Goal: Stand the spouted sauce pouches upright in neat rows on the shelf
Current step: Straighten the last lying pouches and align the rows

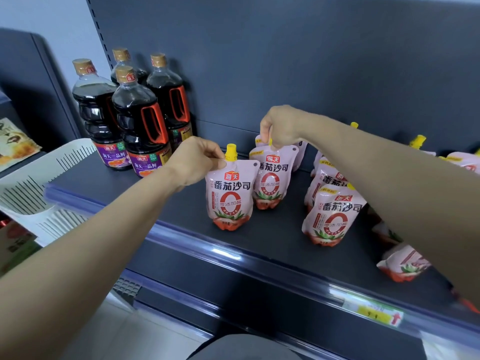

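While the shelf (259, 235) is carrying stock at several depths, both hands are working at its middle, each pinching one pouch by the top so the base can settle flat. Against the back panel on the left, the bottles (135, 120) are standing in a tight cluster, well apart from the pouches, which is leaving a bare strip for a new row. To the right, the standing pouches (332, 216) are forming a rough front-to-back file, while one tipped pouch (402, 263) is lying near the front edge, partly hidden by the right forearm; it appears not yet set upright.

The left hand (197, 162) is closed on the front pouch (230, 196) at its upper corner, just beside the yellow spout (231, 152), probably because the seam near the spout is the stiffest place to steer a soft bag. The right hand (280, 126) is gripping the rear pouch (270, 183) at its spout, holding it slightly tilted, directly behind and touching the front one. Judging by this alignment, the two are being squared into one file before release.

Soft bases are likely to slump, so a slow release is advisable.
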